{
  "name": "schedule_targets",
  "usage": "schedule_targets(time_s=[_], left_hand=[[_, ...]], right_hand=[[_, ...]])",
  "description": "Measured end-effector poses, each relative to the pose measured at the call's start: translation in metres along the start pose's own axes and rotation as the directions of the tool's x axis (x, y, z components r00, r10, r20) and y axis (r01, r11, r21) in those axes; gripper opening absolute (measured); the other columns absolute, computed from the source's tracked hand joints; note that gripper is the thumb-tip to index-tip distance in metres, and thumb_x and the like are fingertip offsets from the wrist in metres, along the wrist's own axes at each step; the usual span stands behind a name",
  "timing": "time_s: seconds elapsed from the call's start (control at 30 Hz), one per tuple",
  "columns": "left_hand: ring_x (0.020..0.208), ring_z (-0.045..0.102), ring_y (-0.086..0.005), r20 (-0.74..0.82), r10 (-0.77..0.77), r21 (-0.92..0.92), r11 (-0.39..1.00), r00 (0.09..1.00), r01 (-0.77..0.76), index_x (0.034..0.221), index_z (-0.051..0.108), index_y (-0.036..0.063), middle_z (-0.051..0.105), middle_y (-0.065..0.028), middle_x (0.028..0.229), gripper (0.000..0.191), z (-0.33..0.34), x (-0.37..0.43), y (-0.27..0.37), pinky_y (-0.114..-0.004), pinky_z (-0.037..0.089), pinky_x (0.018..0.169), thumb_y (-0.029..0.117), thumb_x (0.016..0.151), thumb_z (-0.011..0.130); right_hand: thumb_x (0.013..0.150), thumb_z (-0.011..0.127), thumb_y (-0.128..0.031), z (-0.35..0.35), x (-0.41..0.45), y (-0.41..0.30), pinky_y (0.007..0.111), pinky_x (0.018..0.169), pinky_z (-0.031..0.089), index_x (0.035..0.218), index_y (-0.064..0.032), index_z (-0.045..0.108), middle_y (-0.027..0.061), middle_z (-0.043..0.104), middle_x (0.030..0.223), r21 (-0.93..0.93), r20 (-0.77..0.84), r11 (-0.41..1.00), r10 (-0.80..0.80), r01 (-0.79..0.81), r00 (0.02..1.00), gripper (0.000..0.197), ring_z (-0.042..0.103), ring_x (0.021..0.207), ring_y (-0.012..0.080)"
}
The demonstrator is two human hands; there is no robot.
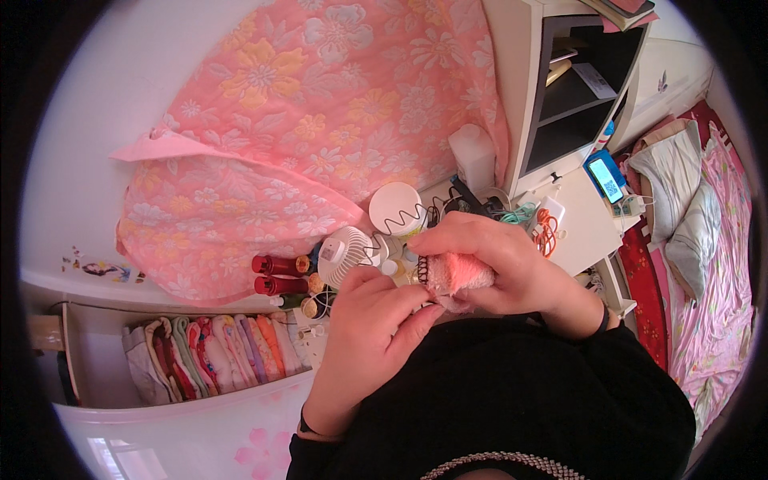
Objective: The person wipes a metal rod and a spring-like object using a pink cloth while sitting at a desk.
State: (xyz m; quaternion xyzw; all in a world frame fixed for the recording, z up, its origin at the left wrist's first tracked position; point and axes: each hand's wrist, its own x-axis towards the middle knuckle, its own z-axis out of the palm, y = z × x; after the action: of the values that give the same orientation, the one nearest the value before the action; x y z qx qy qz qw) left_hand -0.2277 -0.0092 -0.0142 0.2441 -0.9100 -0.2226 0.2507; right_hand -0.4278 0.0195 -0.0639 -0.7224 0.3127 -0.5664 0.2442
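Observation:
In front of my black top, my right hand (pixel 498 258) grips a small pink fuzzy fabric piece (pixel 462 273), with a brighter coral patch in its middle. Dark criss-cross loops (pixel 423 270) run along the piece's left edge. My left hand (pixel 384 327) pinches the lower left corner of the piece between thumb and forefinger. What lies between those fingertips is too small to tell. Just beyond my hands, a dark zigzag wire (pixel 396 227) crosses in front of a white round-lidded tub (pixel 395 207) and a white ribbed fan (pixel 345 255).
Red bottles (pixel 279 265) lie left of the fan. Folded clothes (pixel 216 354) fill an open drawer at left. A pink floral cloth (pixel 336 108) hangs behind. Orange cable (pixel 545 231), a lit phone (pixel 605 180) and a white cabinet (pixel 522 108) are to the right, then a bed with pillows (pixel 666 174).

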Motion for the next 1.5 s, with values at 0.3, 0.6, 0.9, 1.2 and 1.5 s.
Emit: schedule_targets(time_s=[0.3, 0.6, 0.9, 1.2, 1.5], left_hand=[[0.061, 0.052, -0.0204, -0.104, 0.289, 0.235, 0.937, 0.952, -0.258, 0.088, 0.063, 0.0040, 0.056, -0.0023, 0.067, 0.022, 0.010, 0.003, -0.008, -0.036, 0.041, 0.067, 0.004, 0.070, 0.074], [0.062, 0.050, -0.0176, -0.146, 0.358, 0.417, 0.867, 0.922, -0.271, 0.092, 0.063, 0.0025, 0.054, -0.0010, 0.068, 0.024, 0.010, -0.005, -0.010, -0.034, 0.039, 0.068, 0.005, 0.070, 0.070], [0.062, 0.052, -0.0199, -0.209, 0.258, 0.312, 0.932, 0.943, -0.186, 0.086, 0.064, 0.0029, 0.055, -0.0031, 0.066, 0.020, 0.005, -0.018, -0.008, -0.035, 0.039, 0.068, 0.006, 0.069, 0.073], [0.065, 0.051, -0.0165, -0.232, 0.168, 0.298, 0.950, 0.958, -0.095, 0.082, 0.061, 0.0057, 0.052, 0.0000, 0.065, 0.014, 0.002, -0.038, -0.017, -0.033, 0.038, 0.068, 0.011, 0.072, 0.069], [0.069, 0.052, -0.0178, -0.219, 0.084, 0.329, 0.944, 0.972, -0.007, 0.080, 0.062, 0.0071, 0.053, -0.0004, 0.066, 0.016, -0.022, -0.071, -0.034, -0.034, 0.041, 0.072, 0.007, 0.065, 0.067]], right_hand=[[0.068, 0.070, 0.000, 0.000, -0.001, 0.001, 0.036, 0.077, 0.050, 0.119, -0.0002, 0.058, 0.0169, 0.063, 0.103, 0.041, 0.017, 0.999, -0.003, 0.002, 1.000, 0.052, 0.063, 0.089, 0.0319], [0.064, 0.070, 0.003, 0.013, 0.000, 0.001, 0.040, 0.079, 0.051, 0.125, 0.0017, 0.052, 0.0199, 0.062, 0.106, -0.205, -0.025, 0.972, -0.120, 0.113, 0.992, 0.063, 0.063, 0.089, 0.0351], [0.067, 0.061, 0.007, 0.012, 0.005, 0.009, 0.041, 0.094, 0.044, 0.130, 0.0014, 0.047, 0.0219, 0.060, 0.120, 0.016, 0.084, 0.993, -0.116, 0.115, 0.990, 0.065, 0.065, 0.100, 0.0338], [0.070, 0.063, 0.004, 0.037, 0.006, 0.020, 0.042, 0.091, 0.047, 0.123, 0.0005, 0.052, 0.0212, 0.063, 0.114, 0.049, 0.149, 0.993, -0.112, 0.105, 0.983, 0.054, 0.064, 0.101, 0.0346], [0.063, 0.064, 0.008, 0.085, 0.020, 0.033, 0.039, 0.087, 0.050, 0.118, 0.0018, 0.058, 0.0150, 0.069, 0.100, 0.185, 0.170, 0.982, -0.063, 0.031, 0.983, 0.055, 0.065, 0.093, 0.0315]])
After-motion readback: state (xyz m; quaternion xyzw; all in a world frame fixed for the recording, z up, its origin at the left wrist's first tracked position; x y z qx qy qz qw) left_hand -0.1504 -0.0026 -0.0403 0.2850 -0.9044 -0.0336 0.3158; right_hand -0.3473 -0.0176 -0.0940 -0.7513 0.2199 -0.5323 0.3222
